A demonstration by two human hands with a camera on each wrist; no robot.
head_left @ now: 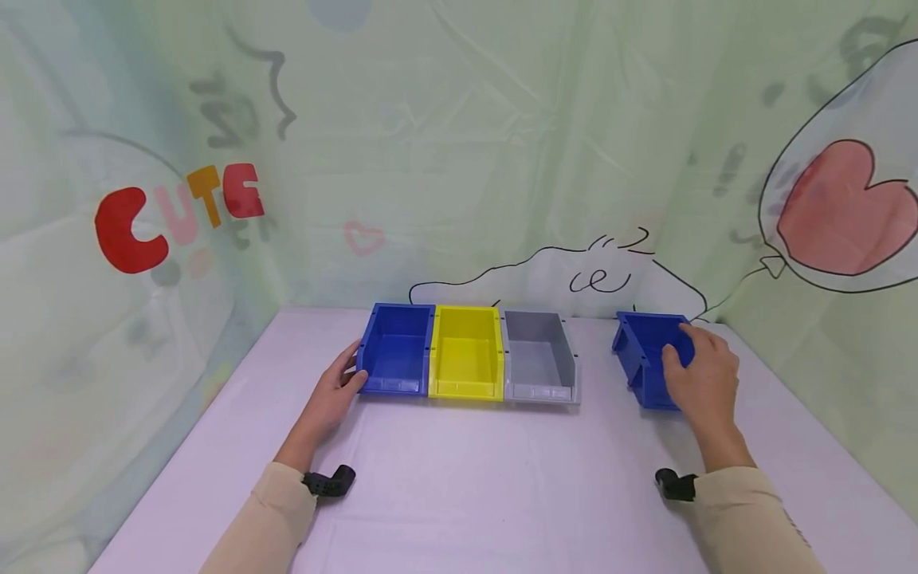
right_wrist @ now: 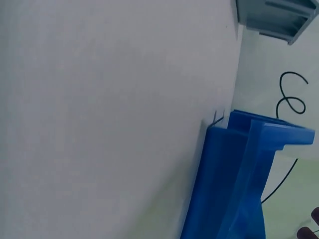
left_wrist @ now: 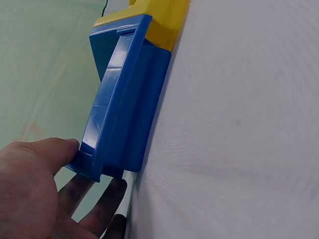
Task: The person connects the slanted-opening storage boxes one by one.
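The person's left hand grips the near outer corner of the row-end blue stacking bin, thumb on the end of its front lip and fingers against the outer side wall. That bin is the leftmost of 3 standing side by side on the white tabletop; the yellow stacking bin sits in the middle and the gray stacking bin at the right end, all 3 with their low fronts toward the person.

The separate blue stacking bin stands farther right, well apart from the gray 1 and turned at a slight angle. The right hand is over its right side, thumb apart from the index finger and above the bin's interior; whether the fingers clamp the wall cannot be told, since the hand covers it.

Each wrist carries 1 small black camera beside a cream sleeve. Behind stands a pale green curtain printed with colored letters and a red heart inside a balloon outline.
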